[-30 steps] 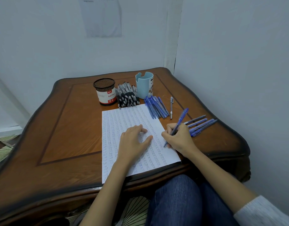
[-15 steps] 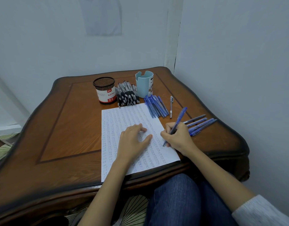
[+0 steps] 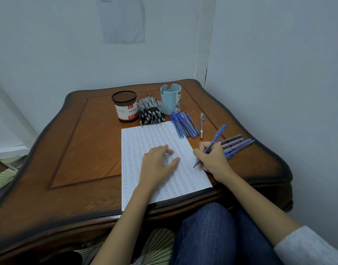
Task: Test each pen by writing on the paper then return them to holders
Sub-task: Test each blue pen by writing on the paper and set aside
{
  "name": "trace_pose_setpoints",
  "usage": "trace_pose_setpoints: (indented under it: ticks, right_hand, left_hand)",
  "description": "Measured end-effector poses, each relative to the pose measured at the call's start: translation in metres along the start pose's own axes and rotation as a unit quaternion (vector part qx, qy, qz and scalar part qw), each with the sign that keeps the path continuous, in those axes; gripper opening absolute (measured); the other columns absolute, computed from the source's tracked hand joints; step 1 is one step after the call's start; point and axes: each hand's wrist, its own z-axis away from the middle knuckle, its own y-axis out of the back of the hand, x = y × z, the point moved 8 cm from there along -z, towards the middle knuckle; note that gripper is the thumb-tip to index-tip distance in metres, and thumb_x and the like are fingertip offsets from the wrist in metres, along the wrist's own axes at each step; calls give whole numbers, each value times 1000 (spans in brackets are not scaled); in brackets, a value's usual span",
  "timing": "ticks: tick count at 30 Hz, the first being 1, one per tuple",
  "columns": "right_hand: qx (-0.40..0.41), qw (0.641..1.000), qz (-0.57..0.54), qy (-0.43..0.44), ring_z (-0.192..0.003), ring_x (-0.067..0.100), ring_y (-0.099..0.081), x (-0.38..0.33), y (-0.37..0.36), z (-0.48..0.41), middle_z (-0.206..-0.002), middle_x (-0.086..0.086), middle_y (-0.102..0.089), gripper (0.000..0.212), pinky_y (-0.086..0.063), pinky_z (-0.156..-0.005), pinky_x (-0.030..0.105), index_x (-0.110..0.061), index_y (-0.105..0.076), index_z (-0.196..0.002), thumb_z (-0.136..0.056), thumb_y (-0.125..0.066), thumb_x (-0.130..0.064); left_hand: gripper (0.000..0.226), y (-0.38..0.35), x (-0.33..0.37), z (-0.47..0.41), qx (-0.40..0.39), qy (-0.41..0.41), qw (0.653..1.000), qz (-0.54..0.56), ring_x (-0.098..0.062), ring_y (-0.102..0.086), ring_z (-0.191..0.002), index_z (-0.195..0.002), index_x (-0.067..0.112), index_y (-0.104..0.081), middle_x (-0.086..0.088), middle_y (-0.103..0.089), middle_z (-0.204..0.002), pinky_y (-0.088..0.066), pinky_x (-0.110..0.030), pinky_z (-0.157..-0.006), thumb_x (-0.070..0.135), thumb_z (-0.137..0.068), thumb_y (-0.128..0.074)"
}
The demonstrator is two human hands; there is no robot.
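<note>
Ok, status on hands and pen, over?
Right hand grips blue plastic pen, tip on white paper sheet. Left hand flat on sheet. Nothing in the way; loose blue pens lie beside.

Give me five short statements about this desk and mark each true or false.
1. The right hand holds a blue pen with its tip on the paper. True.
2. The left hand grips a pen. False: it rests flat on the paper, holding nothing.
3. Black pens lie between the mesh cup and the blue cup. True.
4. Pens stick out of the mesh cup. False: none show above its rim.
5. The lone pale pen lies on the paper. False: it lies on the table, beside the paper.
</note>
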Motion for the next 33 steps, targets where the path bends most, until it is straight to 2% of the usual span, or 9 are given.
trace_pose_setpoints:
  ticks: [4,8,12,14,17,23,27,30,33]
  right_hand:
    - [-11,996,-84,-30,-34,9,-34,-2,1,0,-50,6,-47,35,-26,-33,17,-4,-47,-67,-98,-52,-19]
    - [-8,995,-87,-39,-35,8,-31,-1,2,8,-45,-2,-39,31,-25,-35,18,-15,-51,-102,-101,-36,-42]
    - [-3,999,-43,-7,-40,14,-40,-8,9,14,-47,2,-49,25,-36,-40,22,-16,-62,-110,-101,-44,-31]
    - [1,1000,-24,-11,-41,11,-44,-9,12,16,-48,3,-52,21,-41,-46,18,-18,-62,-111,-99,-50,-29]
    - [6,1000,-9,-2,-38,9,-43,-11,14,18,-46,1,-50,25,-40,-47,15,-16,-57,-112,-97,-51,-34]
    - [-3,1000,-5,1,-36,16,-40,-13,15,18,-55,4,-56,28,-34,-33,23,-17,-50,-113,-92,-60,-32]
    - [-24,1000,18,-6,-40,7,-44,-13,9,16,-52,3,-55,42,-40,-42,18,-22,-47,-109,-78,-70,-38]
    - [-31,999,24,5,-45,8,-49,-16,9,11,-51,1,-56,44,-45,-50,18,-23,-48,-109,-75,-74,-36]
    - [-39,998,37,14,-46,11,-49,-20,10,2,-57,7,-57,40,-44,-49,19,-26,-50,-107,-76,-74,-35]
  left_hand:
    - [29,1,0,1,-3,3,1000,6,-11,-49,-118,-108,20,-65,6,-62,-123,-27,-26,-96,40,-87,-65]
    - [28,1,1,1,-3,2,1000,8,-11,-50,-117,-107,19,-65,6,-63,-122,-26,-25,-94,39,-87,-65]
    - [28,2,1,1,0,1,1000,8,-12,-50,-117,-107,19,-65,6,-63,-121,-27,-26,-94,38,-87,-65]
    - [27,2,1,2,1,1,1000,8,-12,-50,-117,-107,19,-65,6,-63,-121,-27,-25,-94,38,-87,-66]
    - [27,2,1,2,2,-1,1000,11,-11,-50,-116,-106,19,-65,7,-63,-121,-27,-25,-94,38,-87,-66]
    - [27,1,1,2,4,-2,1000,9,-10,-49,-115,-106,20,-65,8,-63,-119,-26,-23,-92,39,-87,-65]
    - [27,2,0,2,6,-2,1000,13,-11,-50,-115,-106,20,-65,7,-63,-119,-29,-27,-95,38,-87,-67]
    - [26,2,0,2,9,1,1000,21,-11,-51,-115,-105,20,-65,7,-64,-119,-30,-28,-96,37,-86,-68]
    - [25,2,-1,2,8,4,1000,21,-10,-50,-115,-104,21,-65,8,-63,-119,-28,-25,-94,38,-86,-67]
